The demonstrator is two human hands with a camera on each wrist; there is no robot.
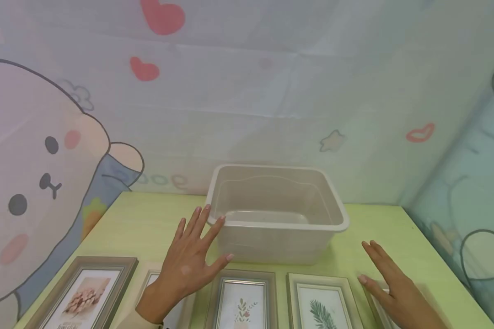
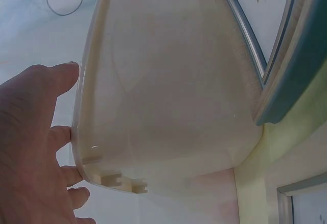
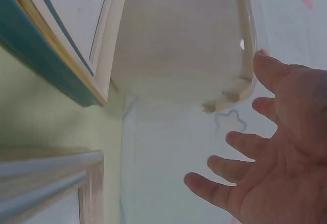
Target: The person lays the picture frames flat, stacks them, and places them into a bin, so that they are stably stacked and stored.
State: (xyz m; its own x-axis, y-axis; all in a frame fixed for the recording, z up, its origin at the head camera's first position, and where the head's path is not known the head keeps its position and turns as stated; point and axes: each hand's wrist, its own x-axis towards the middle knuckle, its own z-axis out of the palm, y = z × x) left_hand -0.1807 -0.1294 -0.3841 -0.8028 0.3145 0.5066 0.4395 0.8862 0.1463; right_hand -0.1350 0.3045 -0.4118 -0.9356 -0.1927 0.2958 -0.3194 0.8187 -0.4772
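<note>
A beige plastic bin (image 1: pixel 276 244) stands upright at the back of the table, its inside bare as far as the head view shows. My left hand (image 1: pixel 189 262) is spread beside its front left corner, overlapping the rim in the head view. In the left wrist view, the fingertips come right up to the bin's rim (image 2: pixel 84 106). My right hand (image 1: pixel 395 290) hovers off to the right of the bin, fingers extended and holding nothing. From the right wrist, that hand (image 3: pixel 286 147) appears spread, with the bin's wall (image 3: pixel 179 40) beyond it.
Several picture frames lie in a row along the near side of the green table (image 1: pixel 169 203): a flower print (image 1: pixel 84 294), a small-plant print (image 1: pixel 243 310), a leaf print (image 1: pixel 321 306) among them. A printed cloth backdrop (image 1: pixel 251 91) rises behind the table.
</note>
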